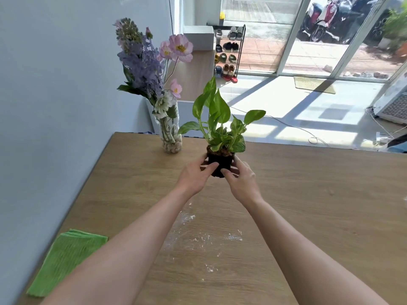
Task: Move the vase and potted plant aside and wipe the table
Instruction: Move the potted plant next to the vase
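Observation:
A potted plant (220, 160) with broad green leaves in a small black pot is near the middle of the wooden table (308, 205). My left hand (195, 175) grips the pot's left side and my right hand (241, 178) grips its right side. I cannot tell whether the pot rests on the table or is just above it. A clear glass vase (170, 137) with white pebbles, purple and pink flowers stands at the table's far edge, left of the pot. White powdery smears (204, 236) lie on the table between my forearms. A folded green cloth (66, 258) lies at the near left.
A pale wall runs along the table's left side. Beyond the far edge are a white cabinet (198, 37), a shoe rack (229, 51), cables on the sunlit floor and glass doors. The right half of the table is bare wood.

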